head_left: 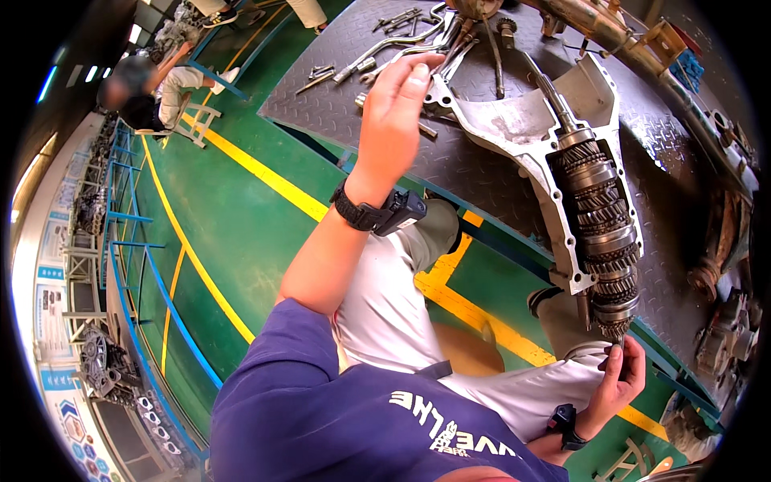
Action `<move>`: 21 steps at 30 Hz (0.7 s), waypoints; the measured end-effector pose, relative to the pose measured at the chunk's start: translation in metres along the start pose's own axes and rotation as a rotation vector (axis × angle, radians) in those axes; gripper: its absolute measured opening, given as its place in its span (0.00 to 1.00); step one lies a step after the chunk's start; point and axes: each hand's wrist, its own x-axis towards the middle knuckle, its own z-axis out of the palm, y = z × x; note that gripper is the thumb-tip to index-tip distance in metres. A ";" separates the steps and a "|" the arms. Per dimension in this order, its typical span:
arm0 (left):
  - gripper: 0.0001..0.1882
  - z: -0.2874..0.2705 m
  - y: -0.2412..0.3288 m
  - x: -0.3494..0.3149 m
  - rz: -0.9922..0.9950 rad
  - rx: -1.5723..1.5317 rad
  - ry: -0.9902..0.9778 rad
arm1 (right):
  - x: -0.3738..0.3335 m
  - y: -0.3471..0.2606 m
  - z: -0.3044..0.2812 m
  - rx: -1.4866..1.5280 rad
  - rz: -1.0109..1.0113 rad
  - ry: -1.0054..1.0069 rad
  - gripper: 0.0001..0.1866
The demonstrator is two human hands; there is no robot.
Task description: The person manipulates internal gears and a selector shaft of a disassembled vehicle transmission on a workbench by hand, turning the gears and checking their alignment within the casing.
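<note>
Navy shirt (337, 410) closest, its wearer at a dark tread-plate bench (490, 177). Grey metal housing (506, 120) lay on the bench; gear shaft (602, 213) ran lengthwise through it, splined tip jutting past the housing's near end. Right hand (617, 381): thumb and bent fingers pinched that tip. Left hand (392, 104): raised by the housing's far left corner, fingers nearly together; couldn't tell whether they gripped anything. Loose tools (353, 68) lay left of the housing's far end.

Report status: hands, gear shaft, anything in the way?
Left hand by the tools, hold unclear. Right hand pinching gear shaft at its near end. Shaft lying in open housing. Tools cluttered beside housing's far end.
</note>
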 end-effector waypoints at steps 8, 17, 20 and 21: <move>0.14 -0.006 -0.038 0.000 -0.007 -0.149 -0.039 | 0.004 0.008 -0.004 0.145 0.010 -0.073 0.13; 0.17 0.013 -0.045 0.005 -0.226 -0.222 -0.124 | 0.007 0.033 -0.027 0.116 -0.013 -0.161 0.16; 0.17 0.010 -0.043 0.005 -0.243 -0.213 -0.127 | 0.009 0.032 -0.022 0.141 0.001 -0.127 0.15; 0.17 0.010 -0.043 0.006 -0.245 -0.207 -0.127 | 0.008 0.029 -0.020 0.141 0.019 -0.125 0.15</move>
